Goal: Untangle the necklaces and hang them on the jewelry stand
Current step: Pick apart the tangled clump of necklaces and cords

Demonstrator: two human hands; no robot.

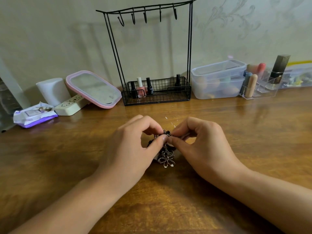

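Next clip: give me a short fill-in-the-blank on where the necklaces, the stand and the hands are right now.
1. Both hands, left and right, pinch the tangled ____ above the table.
2. The number of necklaces hanging on the jewelry stand hooks is ____.
3. The nail polish bottles stand in the stand's wire ____.
4. The pink-framed mirror is to the ____ of the stand.

Missing words: necklaces; zero; basket; left

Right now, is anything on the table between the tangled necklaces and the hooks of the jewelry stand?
Nothing visible. Both hands, left hand and right hand, pinch the necklaces over bare table. The stand is straight behind, its hooks empty; only the nail polish bottles sit in its basket, below the hooks.
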